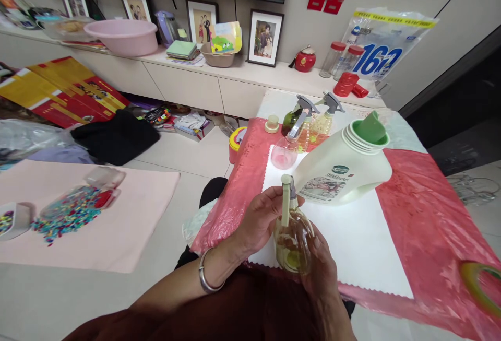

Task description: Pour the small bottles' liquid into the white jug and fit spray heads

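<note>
**Both hands on the little spray bottle, big jug right behind it**

So the surface (274, 103) is covered with a red plastic sheet (422, 215), and there's a white mat (364, 247) with a zigzag edge laid on top of that. Biggest thing on the mat is a white detergent jug (344, 166) with a green spout cap. It's tipped right over, mouth pointing up and to the right, and I can't tell what's propping it.

In front of it, over the near edge of the mat, the left hand (260, 215) (silver bangle on the wrist) has its grip closed around the neck of a clear spray bottle (293, 239), up by the pale trigger head. The right hand (323, 273) has its grip wrapped round the bottle's round belly from the right and underneath. The bottle is upright with yellowish liquid inside, and its head sits just beside the jug's base.

Behind the jug are three more sprayers close together: a pink-tinted bottle (285, 153) nearest, a green bottle (291, 119) and a yellow bottle (321, 124) further back. A small yellow cap (271, 123) sits on the red sheet just left of the green one. A tape roll (479, 283) shows at the bottom right corner.
</note>
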{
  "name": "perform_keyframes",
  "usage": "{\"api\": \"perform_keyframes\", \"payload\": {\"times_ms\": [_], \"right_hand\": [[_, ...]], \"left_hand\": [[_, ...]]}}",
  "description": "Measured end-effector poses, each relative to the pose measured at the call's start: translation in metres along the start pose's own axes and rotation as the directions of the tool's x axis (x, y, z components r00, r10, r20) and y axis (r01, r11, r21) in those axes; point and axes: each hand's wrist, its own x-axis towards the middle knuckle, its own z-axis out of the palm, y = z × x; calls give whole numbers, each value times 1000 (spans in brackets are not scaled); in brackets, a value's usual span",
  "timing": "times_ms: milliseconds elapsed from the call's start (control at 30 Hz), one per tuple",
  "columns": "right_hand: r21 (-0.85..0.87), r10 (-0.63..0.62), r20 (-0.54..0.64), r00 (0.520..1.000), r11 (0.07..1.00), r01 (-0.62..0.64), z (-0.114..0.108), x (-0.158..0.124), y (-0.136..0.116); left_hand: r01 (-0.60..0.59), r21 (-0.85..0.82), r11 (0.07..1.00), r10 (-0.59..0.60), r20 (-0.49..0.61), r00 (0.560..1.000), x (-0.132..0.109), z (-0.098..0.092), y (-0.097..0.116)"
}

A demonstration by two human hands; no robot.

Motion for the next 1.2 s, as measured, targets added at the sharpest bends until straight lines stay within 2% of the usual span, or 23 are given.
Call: {"api": "perform_keyframes", "payload": {"times_ms": [100,200,367,533,733,867,1033,1200], "right_hand": [[-8,-7,35,999,1000,7,0,0,0],[-8,22,23,999,1000,-22,-1,0,2],[-8,72,-10,997,997,-72,-3,-1,2],[25,62,28,998,998,-63,-3,-1,2],[2,32,81,996,999,-33,-1,-1,0],[11,70,39,997,997,-70,-3,-2,2],[56,126,-44,991,991,-123,-15,-5,10],[31,87,-18,996,996,-86,-19,-6,9]], "left_hand": [[-23,37,999,25,-32,999,2,1,-2],[14,66,998,-10,-59,998,5,0,-1],[4,60,998,-5,17,1000,5,-4,3],[-22,39,999,19,85,996,3,-9,-2],[-57,133,990,54,26,998,0,-5,-1],[-39,124,991,38,9,999,1,-6,1],[13,82,997,-21,101,995,3,-10,0],[95,86,992,-108,158,981,2,-5,4]]}}
